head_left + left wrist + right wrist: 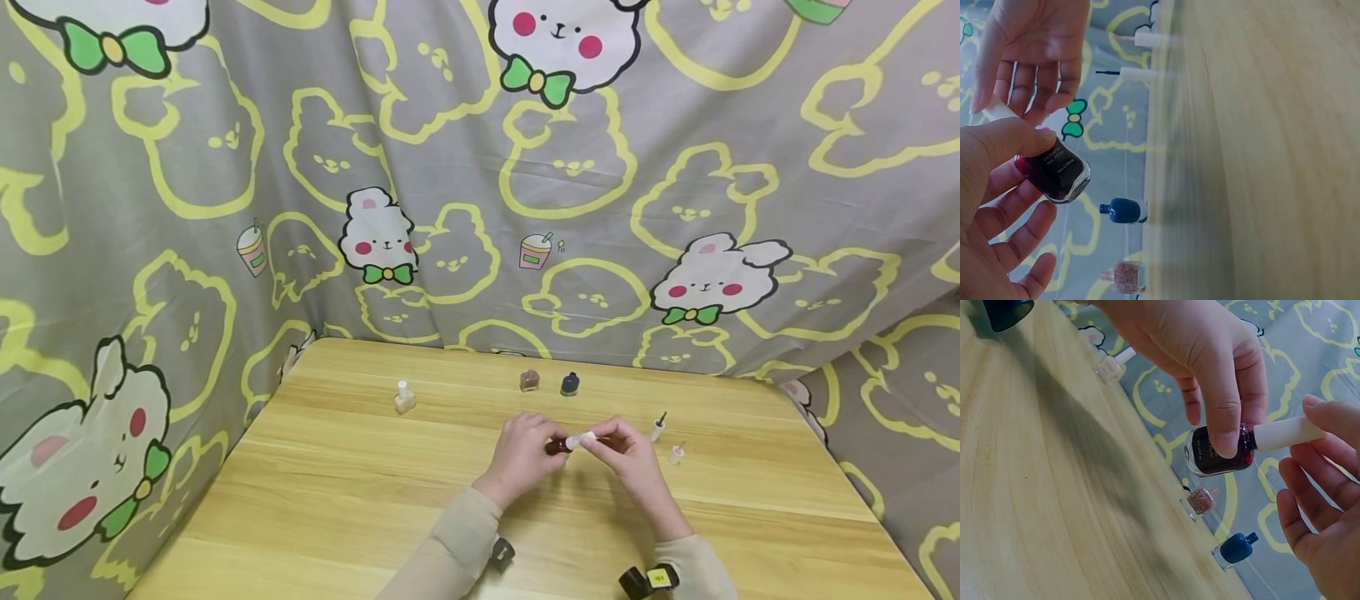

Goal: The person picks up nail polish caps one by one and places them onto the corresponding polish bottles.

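My left hand [519,454] grips a dark red nail polish bottle [1219,450] between thumb and fingers, above the table. The bottle lies tipped sideways, its neck toward my right hand [628,458]. That hand pinches the bottle's long white cap [1288,432] between thumb and fingertips. In the right wrist view the cap's end is right at the neck, with a dark ring of neck showing. Small white print shows on the bottle in the left wrist view. The other fingers of my right hand are loosely bent beneath the cap.
Beyond my hands stand two uncapped polish bottles, one glittery pinkish-brown [529,381], one dark blue [570,384]. To the right, two white brush caps [658,427] stand with brushes upward. A capped beige bottle [405,400] stands left. Patterned cloth [450,167] surrounds the wooden table [337,483].
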A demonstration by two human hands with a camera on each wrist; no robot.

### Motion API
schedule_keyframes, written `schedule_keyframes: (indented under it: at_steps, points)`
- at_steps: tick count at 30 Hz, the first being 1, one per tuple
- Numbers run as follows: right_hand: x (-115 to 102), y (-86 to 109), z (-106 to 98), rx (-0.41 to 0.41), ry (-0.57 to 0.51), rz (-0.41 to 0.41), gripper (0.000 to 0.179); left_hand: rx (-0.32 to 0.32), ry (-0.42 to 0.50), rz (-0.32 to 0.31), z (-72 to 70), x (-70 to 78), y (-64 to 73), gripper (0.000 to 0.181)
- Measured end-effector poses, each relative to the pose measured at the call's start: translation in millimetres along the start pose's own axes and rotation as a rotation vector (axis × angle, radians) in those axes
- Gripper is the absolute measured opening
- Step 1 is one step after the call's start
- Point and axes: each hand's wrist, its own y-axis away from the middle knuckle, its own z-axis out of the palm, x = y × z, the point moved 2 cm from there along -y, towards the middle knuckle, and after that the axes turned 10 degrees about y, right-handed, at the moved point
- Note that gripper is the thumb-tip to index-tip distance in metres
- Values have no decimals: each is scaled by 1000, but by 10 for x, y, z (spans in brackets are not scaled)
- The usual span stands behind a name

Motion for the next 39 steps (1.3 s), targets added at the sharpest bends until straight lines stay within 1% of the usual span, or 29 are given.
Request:
schedule_keyframes:
  at_steps: [4, 7, 10, 14, 18, 21, 24, 28, 33, 39]
  points:
    - [-15, 1, 8, 34, 14, 5, 17, -4, -3, 4, 0, 13, 1, 21]
    - [-9, -2, 5, 34, 37, 1, 20, -9, 3, -3, 3, 13, 0, 21]
    - [-1, -2, -3, 6, 46, -26, 29, -14, 10, -15, -1, 11, -2, 21]
    - [6, 0, -18, -41, 22, -90, 41, -19, 15, -30, -15, 4, -3, 22]
    - [3, -1, -30, -75, 1, -145, 42, -25, 18, -41, -18, -5, -4, 22]
    - [0, -1, -32, -93, -11, -160, 40, -24, 19, -42, -15, -10, -2, 22]
    - [2, 5, -33, -102, -18, -140, 35, -20, 24, -41, -17, -15, 3, 21]
    - [6, 11, -34, -85, -5, -89, 31, -18, 25, -39, -27, -14, 6, 21]
    - [-6, 13, -18, -40, 19, -49, 27, -22, 21, -36, -27, -12, 4, 21]
    - [-19, 5, 16, 30, 68, -23, 15, -22, 13, -17, -4, -15, 8, 21]
